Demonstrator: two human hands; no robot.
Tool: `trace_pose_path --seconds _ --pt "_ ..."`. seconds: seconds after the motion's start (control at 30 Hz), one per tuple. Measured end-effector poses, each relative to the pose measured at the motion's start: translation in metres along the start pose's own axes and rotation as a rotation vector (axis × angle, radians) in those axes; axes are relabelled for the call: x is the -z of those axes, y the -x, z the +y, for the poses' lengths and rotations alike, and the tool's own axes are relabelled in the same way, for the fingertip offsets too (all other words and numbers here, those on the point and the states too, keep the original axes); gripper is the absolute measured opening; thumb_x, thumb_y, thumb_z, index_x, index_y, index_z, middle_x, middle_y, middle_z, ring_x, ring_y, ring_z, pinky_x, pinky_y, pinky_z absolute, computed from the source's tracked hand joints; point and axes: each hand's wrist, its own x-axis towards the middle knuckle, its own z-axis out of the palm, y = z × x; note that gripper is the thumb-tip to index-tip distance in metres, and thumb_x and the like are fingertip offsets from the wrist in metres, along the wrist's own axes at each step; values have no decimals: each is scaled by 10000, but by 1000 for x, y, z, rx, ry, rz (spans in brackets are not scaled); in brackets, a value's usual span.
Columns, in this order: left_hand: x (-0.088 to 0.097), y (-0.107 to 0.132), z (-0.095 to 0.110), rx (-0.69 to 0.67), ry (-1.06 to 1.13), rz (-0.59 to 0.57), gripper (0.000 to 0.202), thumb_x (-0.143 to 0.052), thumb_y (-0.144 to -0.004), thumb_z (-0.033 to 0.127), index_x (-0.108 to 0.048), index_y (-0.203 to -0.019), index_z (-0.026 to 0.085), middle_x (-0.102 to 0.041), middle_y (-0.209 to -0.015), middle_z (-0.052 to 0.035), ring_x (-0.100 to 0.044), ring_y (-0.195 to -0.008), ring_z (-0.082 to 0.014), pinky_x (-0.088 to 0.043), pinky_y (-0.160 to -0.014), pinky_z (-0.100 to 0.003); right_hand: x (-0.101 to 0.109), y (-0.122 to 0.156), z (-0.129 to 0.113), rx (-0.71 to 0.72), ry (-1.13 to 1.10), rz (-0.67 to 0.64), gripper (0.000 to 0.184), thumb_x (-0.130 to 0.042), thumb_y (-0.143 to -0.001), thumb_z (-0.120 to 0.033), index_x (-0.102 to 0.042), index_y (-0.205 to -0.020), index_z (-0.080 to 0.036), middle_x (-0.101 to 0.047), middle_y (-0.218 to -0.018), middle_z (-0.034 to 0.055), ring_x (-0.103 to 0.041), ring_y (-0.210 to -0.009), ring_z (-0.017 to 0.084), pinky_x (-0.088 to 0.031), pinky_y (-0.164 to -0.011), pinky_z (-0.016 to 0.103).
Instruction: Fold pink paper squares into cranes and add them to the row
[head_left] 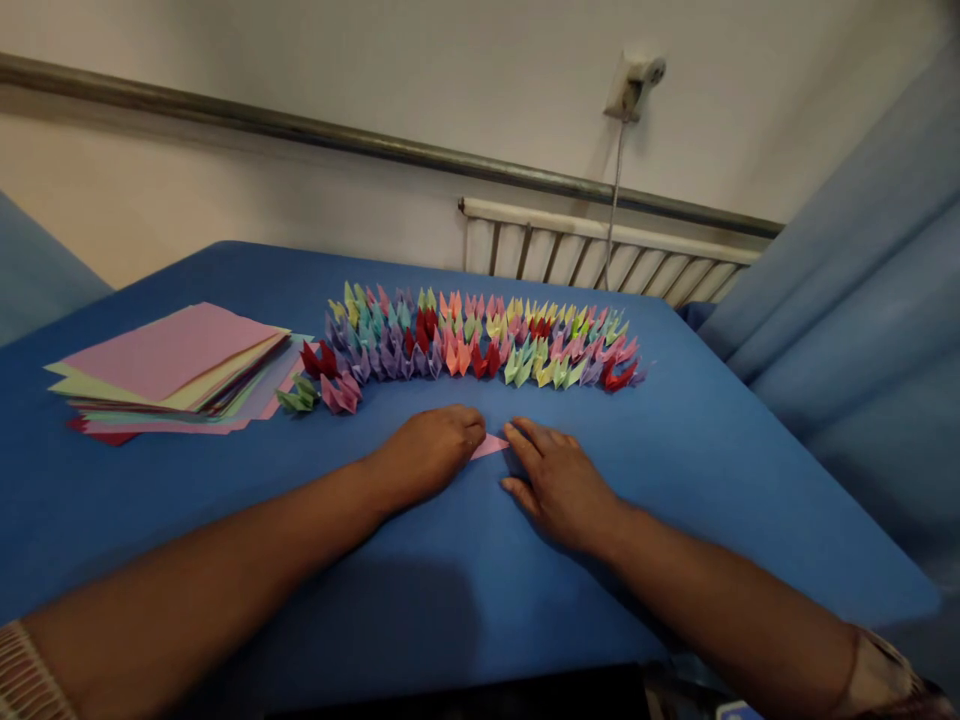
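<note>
pink folded-paper piece with a pointed tip (490, 447): it lies on the table between my 2 hands, partly hidden under my left fingers. the broad blue-covered table (712, 490) comes first in size; its flat top probably gives me a firm surface to press folds against. across its far part stand rows of many-coloured, pointed folded-paper figures (480, 345), packed close, i'd say to save room and leave the near side for working. to the left sits a fanned stack of coloured paper sheets (180, 350), pink uppermost, likely apart so that it is within reach without crowding my hands. my left hand (431, 452) is curled, fingers together over the piece's left part, seemingly to steady it; whether they pinch or only press, i cannot tell. my right hand (561, 480) is spread low, thumb apart from the fingers, clamped on nothing, a fingertip at the piece's right tip, perhaps to keep that end flat. smallest is the visible pink wedge itself, just in front of the rows.
</note>
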Motion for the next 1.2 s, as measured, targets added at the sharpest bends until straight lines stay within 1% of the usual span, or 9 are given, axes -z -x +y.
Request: trace_pose_path --seconds 0.03,0.1,0.2,0.33,0.47,0.67,0.9,1.07,1.2 --pt "1 0 0 7 6 -5 248 -411 -955 188 -650 -897 157 -645 -939 -73 -584 -859 -212 -433 -744 -321 -1 -1 1 23 -3 -10 553 -455 -967 -413 -418 -1461 -168 -416 -1515 141 -414 -1347 307 -363 -1073 490" --pt "2 1 0 24 32 -11 227 -426 -949 197 -648 -926 156 -645 -946 -78 -589 -872 -217 -440 -760 -325 -1 -2 1 54 1 -42 528 -438 -974 -425 -450 -1442 -181 -418 -1517 127 -404 -1355 307 -349 -1080 496" --pt "2 2 -4 51 117 0 182 -464 -934 214 -636 -962 165 -636 -948 -69 -585 -892 -210 -440 -806 -323 3 0 2 45 24 -71 509 -465 -967 -400 -501 -1402 -138 -455 -1490 138 -418 -1340 317 -351 -1079 496" --pt "2 1 -12 108 260 3 138 -541 -894 266 -615 -969 176 -621 -941 -49 -573 -890 -201 -438 -806 -310 7 3 1 42 32 -71 487 -499 -956 -362 -529 -1376 -118 -492 -1458 150 -444 -1314 319 -374 -1060 493" --pt "2 1 -17 139 358 -5 171 -591 -859 315 -600 -966 181 -614 -991 -47 -574 -911 -200 -439 -812 -308 8 2 3 40 10 -49 452 -508 -949 -329 -556 -1345 -117 -521 -1427 158 -473 -1285 308 -396 -1043 481" --pt "0 0 -19 157 383 -22 157 -603 -846 329 -603 -906 185 -613 -1046 -56 -581 -953 -208 -441 -844 -319 8 3 1 59 24 -57 449 -480 -955 -283 -526 -1370 -120 -534 -1406 151 -493 -1252 305 -415 -1024 471" --pt "2 2 -12 184 356 -6 183 -603 -849 306 -609 -994 195 -577 -1086 -56 -564 -1009 -212 -435 -890 -323 6 8 -2 115 62 -72 497 -455 -977 -402 -445 -1443 -230 -410 -1504 153 -395 -1348 327 -375 -1048 490" --pt "6 0 -11 232 326 -50 157 -627 -823 326 -617 -904 191 -596 -1040 -55 -569 -999 -229 -437 -883 -338 6 7 -2 105 62 -95 496 -433 -984 -416 -426 -1453 -252 -391 -1518 151 -383 -1362 325 -360 -1055 498" --pt "7 -1 -12 246 352 -55 153 -641 -805 319 -614 -860 179 -606 -1105 -76 -575 -1035 -236 -431 -918 -347 8 7 -4 104 57 -93 491 -456 -978 -392 -437 -1445 -243 -404 -1508 155 -393 -1352 326 -366 -1052 496"
